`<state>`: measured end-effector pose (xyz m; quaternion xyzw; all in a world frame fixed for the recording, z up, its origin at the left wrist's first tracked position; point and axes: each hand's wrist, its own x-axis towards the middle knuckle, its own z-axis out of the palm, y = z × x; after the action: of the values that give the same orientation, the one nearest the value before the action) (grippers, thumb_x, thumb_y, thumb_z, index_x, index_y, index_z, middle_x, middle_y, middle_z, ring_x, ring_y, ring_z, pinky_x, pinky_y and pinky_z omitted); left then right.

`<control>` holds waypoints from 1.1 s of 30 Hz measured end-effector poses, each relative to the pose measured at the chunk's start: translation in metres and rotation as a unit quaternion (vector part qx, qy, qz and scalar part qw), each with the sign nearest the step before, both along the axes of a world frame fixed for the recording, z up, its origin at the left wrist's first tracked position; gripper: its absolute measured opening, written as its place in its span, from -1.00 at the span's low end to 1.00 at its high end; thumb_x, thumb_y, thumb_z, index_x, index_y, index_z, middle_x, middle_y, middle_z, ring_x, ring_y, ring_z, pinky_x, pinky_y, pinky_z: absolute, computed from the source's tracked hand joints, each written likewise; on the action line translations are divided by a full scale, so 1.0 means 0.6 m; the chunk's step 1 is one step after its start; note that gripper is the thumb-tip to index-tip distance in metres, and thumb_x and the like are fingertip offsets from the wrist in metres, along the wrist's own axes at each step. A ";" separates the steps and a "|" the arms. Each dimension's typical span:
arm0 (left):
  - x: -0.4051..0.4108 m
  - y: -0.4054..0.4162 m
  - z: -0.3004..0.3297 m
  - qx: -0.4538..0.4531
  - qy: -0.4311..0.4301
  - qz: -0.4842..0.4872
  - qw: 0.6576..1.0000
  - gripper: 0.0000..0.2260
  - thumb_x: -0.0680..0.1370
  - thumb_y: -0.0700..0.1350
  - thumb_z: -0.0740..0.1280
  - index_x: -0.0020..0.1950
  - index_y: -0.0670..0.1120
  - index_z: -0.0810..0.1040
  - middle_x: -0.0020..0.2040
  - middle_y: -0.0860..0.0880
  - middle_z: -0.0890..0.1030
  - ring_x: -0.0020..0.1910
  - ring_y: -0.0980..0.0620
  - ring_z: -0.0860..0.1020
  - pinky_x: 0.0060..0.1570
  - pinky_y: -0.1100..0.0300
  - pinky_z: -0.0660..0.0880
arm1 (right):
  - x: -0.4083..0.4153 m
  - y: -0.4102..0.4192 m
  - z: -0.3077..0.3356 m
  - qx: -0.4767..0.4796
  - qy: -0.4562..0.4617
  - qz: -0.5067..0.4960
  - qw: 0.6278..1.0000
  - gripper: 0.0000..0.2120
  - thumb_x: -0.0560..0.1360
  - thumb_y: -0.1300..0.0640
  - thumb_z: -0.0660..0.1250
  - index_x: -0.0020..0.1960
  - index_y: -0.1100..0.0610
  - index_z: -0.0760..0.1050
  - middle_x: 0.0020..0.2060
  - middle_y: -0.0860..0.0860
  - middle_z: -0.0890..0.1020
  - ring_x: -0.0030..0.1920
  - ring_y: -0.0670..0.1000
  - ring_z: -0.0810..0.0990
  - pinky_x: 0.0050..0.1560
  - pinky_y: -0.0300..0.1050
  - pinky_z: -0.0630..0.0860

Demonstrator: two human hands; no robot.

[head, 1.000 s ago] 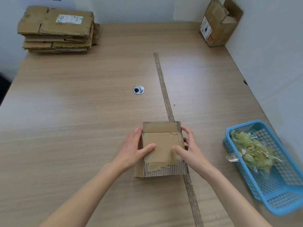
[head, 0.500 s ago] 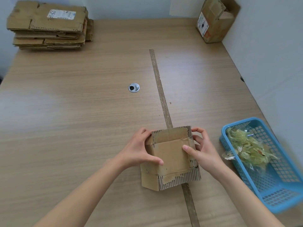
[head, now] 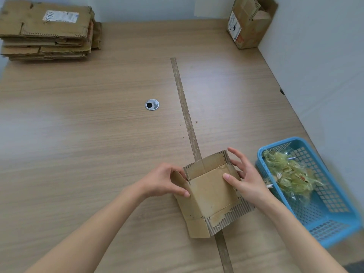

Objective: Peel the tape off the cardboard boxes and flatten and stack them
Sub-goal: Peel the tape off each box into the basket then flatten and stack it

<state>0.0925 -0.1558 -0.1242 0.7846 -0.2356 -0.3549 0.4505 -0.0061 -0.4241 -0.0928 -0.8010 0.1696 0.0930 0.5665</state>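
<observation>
A: What has the left hand [head: 164,181] got?
B: Its fingers are curled round the left wall of a small cardboard box [head: 211,191], thumb lying over the top panel.

A: And the right hand [head: 247,179]?
B: On the box's opposite side. The thumb presses the top panel; the fingers are spread and only slightly bent along the right wall, more a brace than a clasp.

A: Where does the box sit?
B: Between both hands on the wooden worktop [head: 88,134], tilted askew over a dark strip [head: 185,109] in its surface.

A: Anything nearby?
B: Just beyond the right hand, a blue basket [head: 332,221] holding crumpled tape [head: 289,175]. Far ahead of the left hand, a stack of flattened boxes [head: 47,30]. Far ahead of the right hand, an unflattened box [head: 251,22] by the wall.
</observation>
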 end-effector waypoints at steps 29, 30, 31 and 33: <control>-0.057 -0.032 -0.058 0.147 -0.303 0.060 0.940 -0.23 0.40 0.18 0.54 0.54 0.23 0.30 0.43 0.19 0.46 0.38 0.11 0.38 0.24 0.17 0.25 | -0.051 0.004 -0.085 -0.239 -0.042 0.030 0.970 -0.38 0.57 0.01 0.37 0.54 -0.26 0.23 0.43 -0.06 0.30 0.43 -0.07 0.34 0.41 0.05 0.41; -0.059 -0.031 -0.060 0.157 -0.315 0.056 0.934 -0.26 0.42 0.19 0.52 0.55 0.24 0.31 0.49 0.17 0.41 0.43 0.10 0.34 0.29 0.14 0.23 | -0.056 0.007 -0.093 -0.274 -0.032 0.045 0.960 -0.36 0.56 -0.10 0.36 0.57 -0.25 0.18 0.48 -0.05 0.24 0.49 -0.02 0.27 0.45 0.06 0.35; -0.062 -0.030 -0.061 0.165 -0.326 0.047 0.930 -0.31 0.45 0.19 0.50 0.54 0.22 0.34 0.54 0.15 0.35 0.48 0.07 0.29 0.36 0.11 0.20 | -0.062 0.010 -0.103 -0.317 -0.024 0.061 0.946 -0.32 0.55 -0.21 0.32 0.59 -0.22 0.13 0.53 -0.03 0.16 0.53 0.01 0.19 0.49 0.09 0.27; -0.075 -0.031 -0.064 0.162 -0.366 0.019 0.916 -0.49 0.55 0.12 0.41 0.50 0.14 0.45 0.60 0.07 0.29 0.56 0.02 0.24 0.49 0.03 0.11 | -0.072 0.017 -0.122 -0.387 -0.026 0.087 0.917 -0.28 0.58 -0.32 0.18 0.64 -0.12 0.04 0.61 0.00 -0.02 0.60 0.05 0.03 0.54 0.16 0.11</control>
<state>0.0473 -0.1745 -0.1624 0.9260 -0.3088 -0.0676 0.2064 -0.0495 -0.4140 -0.1660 -0.9715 0.1072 0.0486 0.2059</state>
